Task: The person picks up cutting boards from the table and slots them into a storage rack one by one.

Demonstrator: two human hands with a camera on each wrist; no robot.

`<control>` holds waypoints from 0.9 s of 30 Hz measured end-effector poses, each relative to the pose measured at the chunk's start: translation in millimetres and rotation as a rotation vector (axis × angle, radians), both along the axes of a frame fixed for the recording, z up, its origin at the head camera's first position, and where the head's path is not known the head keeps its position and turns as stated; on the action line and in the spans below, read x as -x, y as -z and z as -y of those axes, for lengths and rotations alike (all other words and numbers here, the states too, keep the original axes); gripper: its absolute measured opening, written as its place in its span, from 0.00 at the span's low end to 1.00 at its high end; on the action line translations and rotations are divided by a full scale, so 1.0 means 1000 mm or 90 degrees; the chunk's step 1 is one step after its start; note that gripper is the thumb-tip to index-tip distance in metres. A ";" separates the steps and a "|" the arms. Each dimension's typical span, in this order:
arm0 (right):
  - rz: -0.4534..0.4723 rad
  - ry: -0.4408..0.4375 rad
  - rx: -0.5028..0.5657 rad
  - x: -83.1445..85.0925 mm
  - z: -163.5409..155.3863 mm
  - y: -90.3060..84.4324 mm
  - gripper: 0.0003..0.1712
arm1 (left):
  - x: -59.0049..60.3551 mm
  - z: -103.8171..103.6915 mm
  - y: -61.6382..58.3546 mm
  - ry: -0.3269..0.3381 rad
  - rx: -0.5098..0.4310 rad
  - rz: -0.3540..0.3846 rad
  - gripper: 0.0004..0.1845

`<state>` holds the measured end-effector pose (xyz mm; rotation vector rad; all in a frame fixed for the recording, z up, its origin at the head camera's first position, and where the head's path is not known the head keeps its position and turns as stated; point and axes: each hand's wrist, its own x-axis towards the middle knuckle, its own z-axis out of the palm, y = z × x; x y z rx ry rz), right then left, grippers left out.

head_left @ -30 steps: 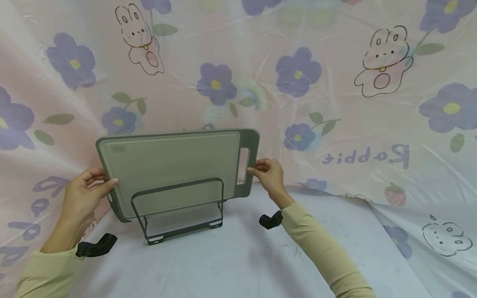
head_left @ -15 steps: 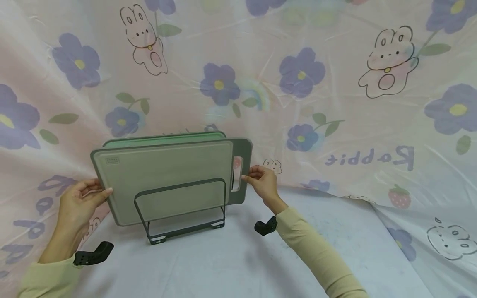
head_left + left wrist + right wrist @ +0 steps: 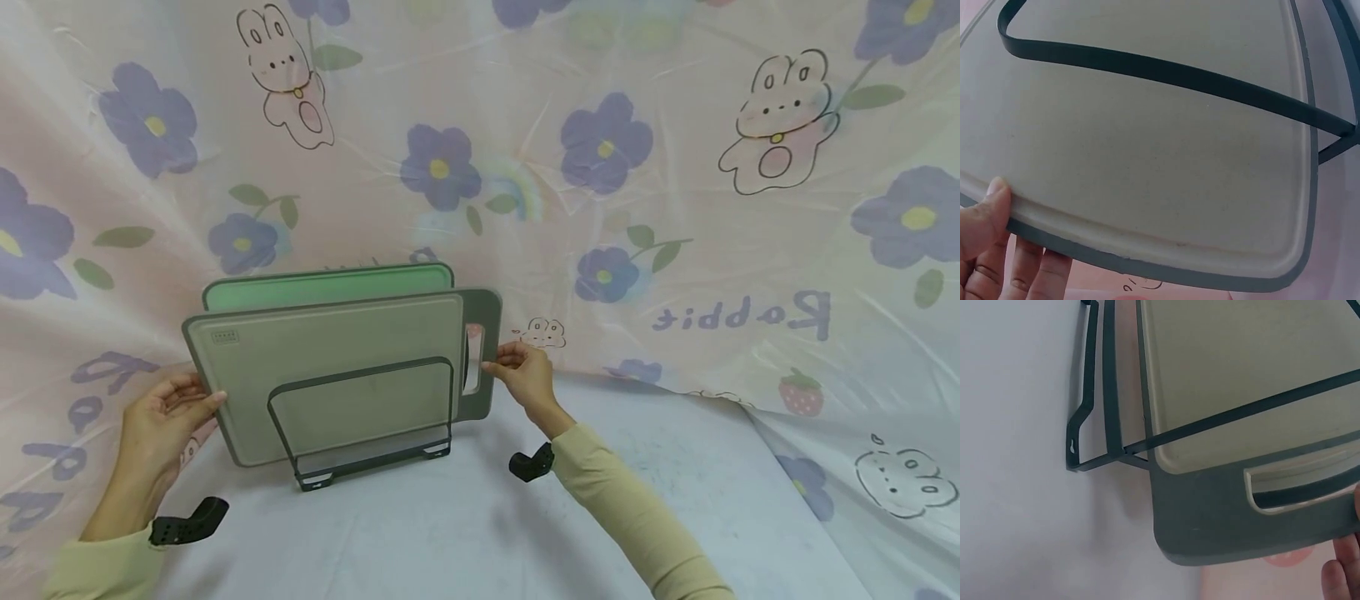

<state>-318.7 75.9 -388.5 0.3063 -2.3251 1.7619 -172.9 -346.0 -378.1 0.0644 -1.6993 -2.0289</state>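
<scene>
A beige cutting board [image 3: 330,375] with a grey-green border stands on its long edge, leaning back slightly, behind the front hoop of a dark metal rack [image 3: 360,374]. My left hand [image 3: 160,421] pinches its left edge, thumb [image 3: 991,215] on the front face and fingers behind. At the slotted handle end [image 3: 491,321], my right hand [image 3: 527,379] grips the outer rim between thumb and fingers. A green cutting board [image 3: 337,286] rises behind the beige one, its lower part hidden. Only the fingertips [image 3: 1349,565] of my right hand show in the right wrist view.
The rack stands on a white-covered table [image 3: 420,533]. Close behind it hangs a pink curtain [image 3: 517,242] printed with flowers and rabbits. Black wrist mounts [image 3: 191,521] stick out from both cuffs.
Both hands have lowered the beige board within the rack, and it has shifted slightly left. The green board behind, hidden at first, now shows above its top edge.
</scene>
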 end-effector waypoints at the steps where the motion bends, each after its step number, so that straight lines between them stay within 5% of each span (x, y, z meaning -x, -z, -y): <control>1: 0.002 0.001 -0.001 -0.001 0.000 0.001 0.13 | 0.000 0.000 0.001 -0.001 -0.002 0.003 0.14; 10: -0.010 -0.004 0.015 -0.001 0.000 0.004 0.13 | 0.001 0.000 0.008 0.033 -0.059 0.004 0.15; 17: 0.000 -0.002 0.019 0.002 0.002 0.005 0.12 | 0.006 -0.002 0.010 0.021 -0.106 -0.004 0.16; 23: 0.034 -0.050 0.029 0.002 -0.001 0.007 0.13 | 0.001 -0.003 0.011 -0.017 -0.103 0.010 0.16; 27: 0.041 -0.086 0.026 0.002 -0.006 0.006 0.13 | 0.000 -0.007 0.008 -0.096 -0.105 0.031 0.15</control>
